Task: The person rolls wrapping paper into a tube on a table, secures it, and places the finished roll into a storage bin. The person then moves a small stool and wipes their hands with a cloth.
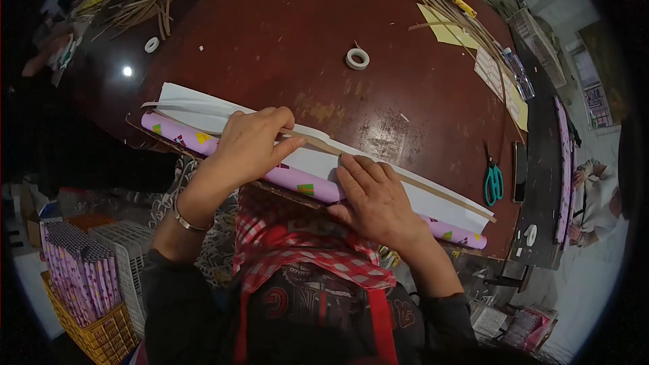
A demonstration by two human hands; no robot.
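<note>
A roll of purple wrapping paper (318,185) with a coloured print lies along the table's near edge, its white underside (433,197) facing up behind it. A narrow brown strip (446,195) runs lengthwise over the white part. My left hand (253,140) is closed, its fingers bent over the paper and the thumb against the brown strip. To its right, my right hand (375,196) wraps over the roll, fingertips by the strip and thumb at the near side. A pale loose strip (186,104) curves over the paper's left end.
On the brown table (270,47) lie a tape roll (357,59), teal-handled scissors (493,184), a phone (520,172) and bundled brown strips (152,7). A yellow basket (101,334) of printed rolls stands at lower left. Another person (598,196) is at the right.
</note>
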